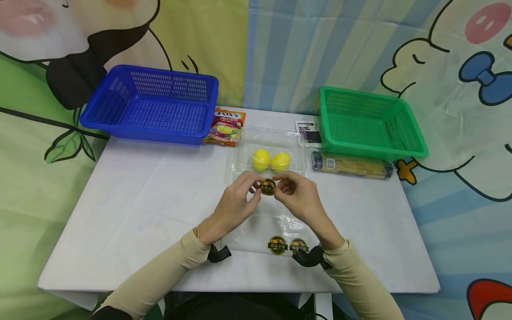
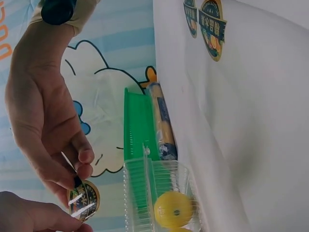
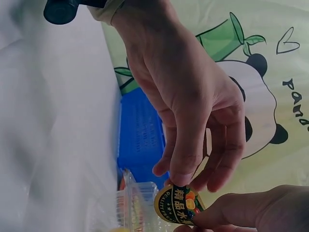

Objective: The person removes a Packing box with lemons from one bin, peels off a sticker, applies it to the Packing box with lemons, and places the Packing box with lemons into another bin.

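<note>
Facing the right wrist only: sticker (image 3: pixel 179 210) print, left hand (image 3: pixel 193 96).

On the worktop (image 1: pixel 132 191), one basket (image 1: pixel 152 104) stands at the far left and a second basket (image 1: pixel 368 122) at the far right. Between them sits a clear tray (image 1: pixel 269 153) holding two round fruits (image 1: pixel 270 160) side by side. A candy bag (image 1: pixel 226 127) lies just left of the tray — beside the left basket. A long packet (image 1: pixel 352 166) lies in front of the right basket. Two stickers (image 1: pixel 287 245) lie near the front edge.
</note>
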Action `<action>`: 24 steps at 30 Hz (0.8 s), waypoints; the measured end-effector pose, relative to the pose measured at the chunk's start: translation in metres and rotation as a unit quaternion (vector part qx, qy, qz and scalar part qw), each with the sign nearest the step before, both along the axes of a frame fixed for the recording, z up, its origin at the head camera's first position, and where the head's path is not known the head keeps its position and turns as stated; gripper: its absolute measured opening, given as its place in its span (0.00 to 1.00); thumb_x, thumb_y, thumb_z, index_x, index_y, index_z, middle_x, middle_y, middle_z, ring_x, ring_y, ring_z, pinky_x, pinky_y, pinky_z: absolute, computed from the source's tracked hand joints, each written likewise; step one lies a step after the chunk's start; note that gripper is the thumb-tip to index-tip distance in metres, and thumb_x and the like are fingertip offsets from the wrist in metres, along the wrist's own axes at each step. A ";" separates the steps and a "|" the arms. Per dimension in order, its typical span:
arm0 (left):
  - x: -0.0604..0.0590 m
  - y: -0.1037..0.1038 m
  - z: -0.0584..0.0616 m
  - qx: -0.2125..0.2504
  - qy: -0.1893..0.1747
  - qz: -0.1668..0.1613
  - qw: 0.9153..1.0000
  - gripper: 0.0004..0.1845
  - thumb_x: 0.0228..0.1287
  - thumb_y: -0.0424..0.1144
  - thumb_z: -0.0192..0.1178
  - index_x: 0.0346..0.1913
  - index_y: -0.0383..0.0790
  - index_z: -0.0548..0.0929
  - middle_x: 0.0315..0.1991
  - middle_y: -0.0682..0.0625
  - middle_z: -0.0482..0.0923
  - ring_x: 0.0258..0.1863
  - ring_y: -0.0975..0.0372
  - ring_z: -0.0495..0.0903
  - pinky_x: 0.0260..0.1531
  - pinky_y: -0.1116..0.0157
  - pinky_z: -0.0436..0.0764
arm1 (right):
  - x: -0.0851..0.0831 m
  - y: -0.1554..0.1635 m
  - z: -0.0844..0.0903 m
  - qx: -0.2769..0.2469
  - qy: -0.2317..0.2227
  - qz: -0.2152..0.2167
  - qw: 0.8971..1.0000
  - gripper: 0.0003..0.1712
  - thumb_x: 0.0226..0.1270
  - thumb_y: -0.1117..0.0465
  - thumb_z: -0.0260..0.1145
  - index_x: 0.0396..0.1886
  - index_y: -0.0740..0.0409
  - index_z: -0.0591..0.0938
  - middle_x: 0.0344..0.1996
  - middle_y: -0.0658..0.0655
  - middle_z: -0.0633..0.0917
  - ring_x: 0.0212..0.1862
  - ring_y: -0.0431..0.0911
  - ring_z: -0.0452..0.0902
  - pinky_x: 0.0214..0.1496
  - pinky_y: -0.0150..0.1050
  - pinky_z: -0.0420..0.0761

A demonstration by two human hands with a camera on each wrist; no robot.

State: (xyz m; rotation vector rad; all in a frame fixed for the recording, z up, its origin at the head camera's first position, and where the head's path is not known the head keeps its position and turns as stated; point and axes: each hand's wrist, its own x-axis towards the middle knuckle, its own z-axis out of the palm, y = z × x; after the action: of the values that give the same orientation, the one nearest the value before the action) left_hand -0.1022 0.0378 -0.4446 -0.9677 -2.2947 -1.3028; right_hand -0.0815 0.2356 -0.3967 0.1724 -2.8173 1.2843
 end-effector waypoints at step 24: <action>-0.046 0.006 0.018 0.108 -0.233 0.047 0.965 0.06 0.64 0.29 0.71 0.41 0.41 0.87 0.41 0.47 0.89 0.37 0.58 0.88 0.35 0.65 0.86 | -0.032 0.014 -0.017 -0.242 -0.053 -0.046 0.968 0.14 0.75 0.68 0.65 0.57 0.68 0.83 0.41 0.62 0.84 0.35 0.44 0.85 0.43 0.35 0.86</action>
State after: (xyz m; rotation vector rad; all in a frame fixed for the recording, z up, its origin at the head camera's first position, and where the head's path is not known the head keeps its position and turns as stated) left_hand -0.1481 0.0434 -0.4266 -0.5110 -2.4114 -1.8494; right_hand -0.1140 0.2494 -0.4140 -0.0477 -2.4525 1.9508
